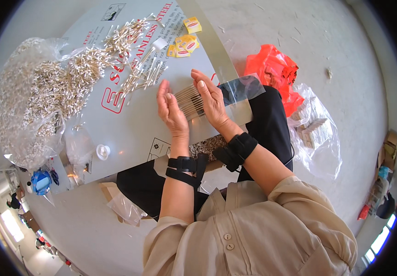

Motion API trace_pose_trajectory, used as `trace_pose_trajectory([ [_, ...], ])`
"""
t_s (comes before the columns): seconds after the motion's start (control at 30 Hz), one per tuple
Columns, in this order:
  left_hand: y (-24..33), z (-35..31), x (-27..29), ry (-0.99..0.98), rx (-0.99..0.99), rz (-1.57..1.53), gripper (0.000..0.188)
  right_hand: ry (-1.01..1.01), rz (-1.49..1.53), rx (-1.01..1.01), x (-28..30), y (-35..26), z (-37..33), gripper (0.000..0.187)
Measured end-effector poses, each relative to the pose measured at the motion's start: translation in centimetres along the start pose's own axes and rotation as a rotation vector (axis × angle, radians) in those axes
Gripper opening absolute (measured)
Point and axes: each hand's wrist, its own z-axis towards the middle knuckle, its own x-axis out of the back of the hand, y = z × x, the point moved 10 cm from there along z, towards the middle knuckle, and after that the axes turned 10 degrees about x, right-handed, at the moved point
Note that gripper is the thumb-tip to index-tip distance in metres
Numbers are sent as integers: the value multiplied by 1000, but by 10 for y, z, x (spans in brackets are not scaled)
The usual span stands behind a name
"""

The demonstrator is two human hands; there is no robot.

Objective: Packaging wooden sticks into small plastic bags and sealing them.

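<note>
Between my two hands, a flat row of cotton swabs [189, 104] lies side by side near the right edge of the table. My left hand [174, 112] is cupped along the row's left ends, its fingers held together. My right hand [213, 105] presses at the right ends, its fingers also close together. A shiny clear plastic piece [249, 87] shows just right of my right hand, above my knee. Loose swabs [141, 80] lie scattered beyond my left hand, joining a large heap of swabs [81, 69] that spills from a clear bag [12, 103].
Yellow printed packets [183, 47] and a white lid [160, 43] lie on the table's far side. A small white round container [103, 152] stands near the front edge. On the floor at right are a red plastic bag [267, 69] and a clear bag of white packs [315, 129].
</note>
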Motion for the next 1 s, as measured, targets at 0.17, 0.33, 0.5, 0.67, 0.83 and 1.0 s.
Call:
trace_pose_trajectory([
  [0.17,-3,-3,-8,-40,23,-59,45,80,33,5,13,-3,-11,40],
  [0.33,7,-12,-1,-9,-77,55,30,140,183,-80,24,1,-13,41],
  [0.5,47,-30,-20,-52,-422,770,16,279,82,-49,59,-12,-24,40],
  [0.67,49,-27,-52,-279,-511,1067,15,315,-8,-99,62,-21,-45,29],
  [0.83,43,-24,-59,-353,-514,1121,15,306,5,-115,64,-18,-45,28],
  [1.0,34,-21,-63,-431,-485,1191,13,290,0,-116,62,-17,-44,29],
])
